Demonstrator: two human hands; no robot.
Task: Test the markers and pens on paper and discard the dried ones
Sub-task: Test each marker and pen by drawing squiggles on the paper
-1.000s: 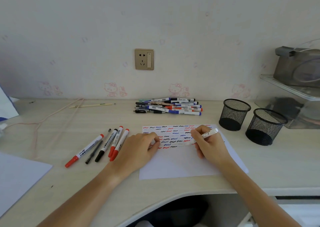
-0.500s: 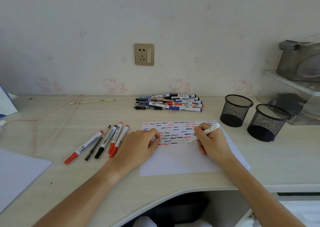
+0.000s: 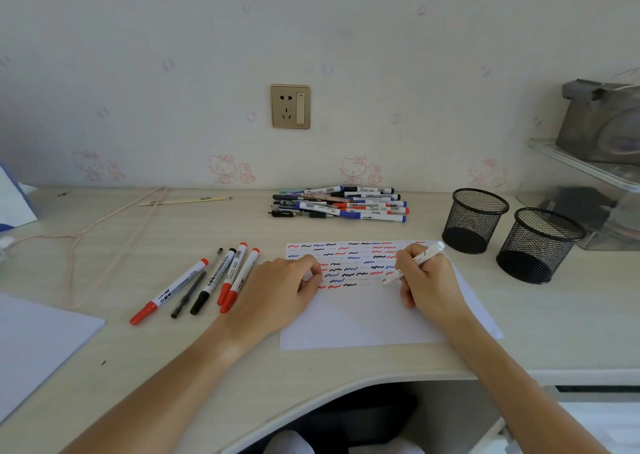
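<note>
Head view: right hand (image 3: pixel 427 280) grips a white plastic pen (image 3: pixel 415 261), tip on the white scribbled paper sheet (image 3: pixel 363 318), axis slanting up-right. Left hand (image 3: pixel 277 294), fingers curled, presses the sheet's left edge.

Matt pale wood-grain desk (image 3: pixel 346 377), smooth white paper (image 3: pixel 363 322), black wire-mesh cups (image 3: pixel 474 218).

The red-capped marker (image 3: pixel 169 292) lying left of the paper (image 3: pixel 363 318) reads "WHITEBOARD" along its barrel.
</note>
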